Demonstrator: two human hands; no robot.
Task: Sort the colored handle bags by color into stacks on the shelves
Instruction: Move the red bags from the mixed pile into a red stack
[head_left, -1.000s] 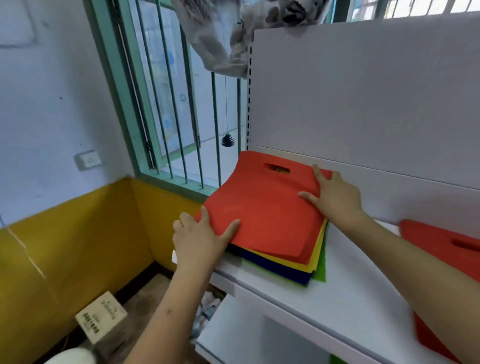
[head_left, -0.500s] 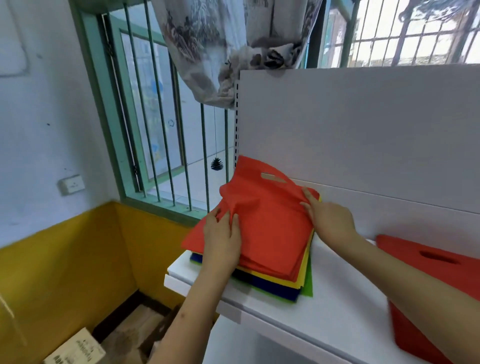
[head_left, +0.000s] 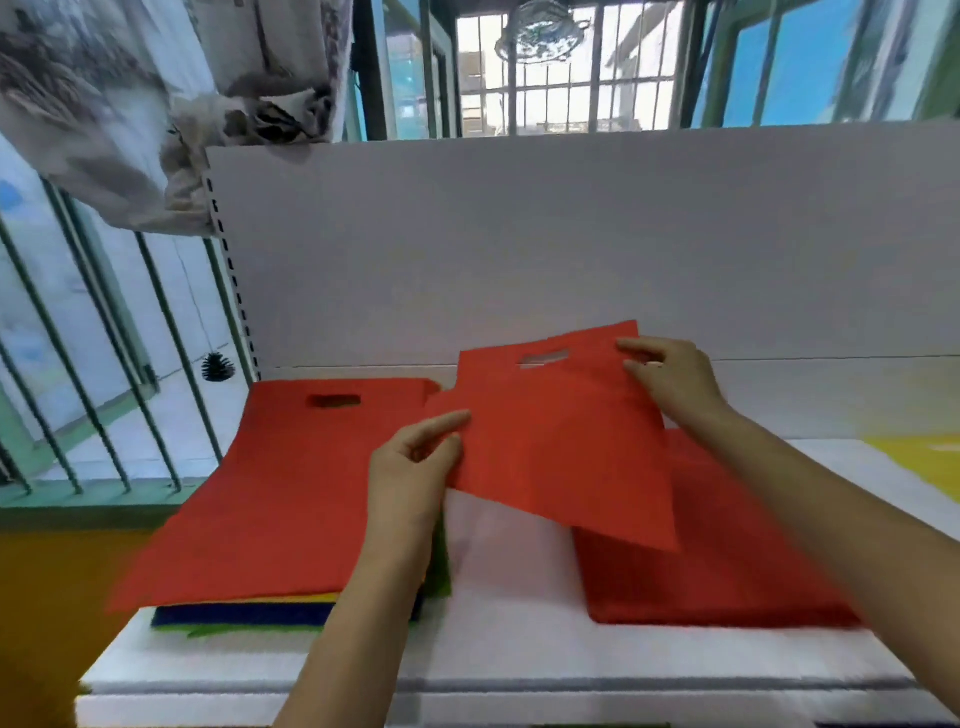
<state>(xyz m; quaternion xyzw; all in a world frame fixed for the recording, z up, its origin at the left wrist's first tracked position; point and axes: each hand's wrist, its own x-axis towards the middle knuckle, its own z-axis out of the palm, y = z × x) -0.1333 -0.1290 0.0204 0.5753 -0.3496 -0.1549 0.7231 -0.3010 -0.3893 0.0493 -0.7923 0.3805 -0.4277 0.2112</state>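
- Holding a red bag (head_left: 561, 441) above the white shelf (head_left: 498, 660), both hands grasp it: the left hand (head_left: 410, 467) pinches its near left edge, fingers curled round the fabric, and the right hand (head_left: 670, 382) grips its far right corner beside the cut-out handle.
- Tilted, the held bag has its handle end up towards the shelf's white back panel (head_left: 571, 234) and its lower corner hanging over the red stack (head_left: 711, 566).
- That red stack lies flat on the shelf to the right of the held bag, partly hidden beneath it and the right forearm.
- Left of the held bag, a mixed pile (head_left: 270, 499) lies on the shelf with a red bag on top, handle slot towards the back panel; yellow, dark blue and green edges show under its near side.
- A yellow bag (head_left: 930, 457) shows at the shelf's far right edge, blurred.
- Beyond the shelf's left end stand green window bars (head_left: 104, 374), with a patterned cloth (head_left: 156, 104) hanging over the back panel's top left corner.
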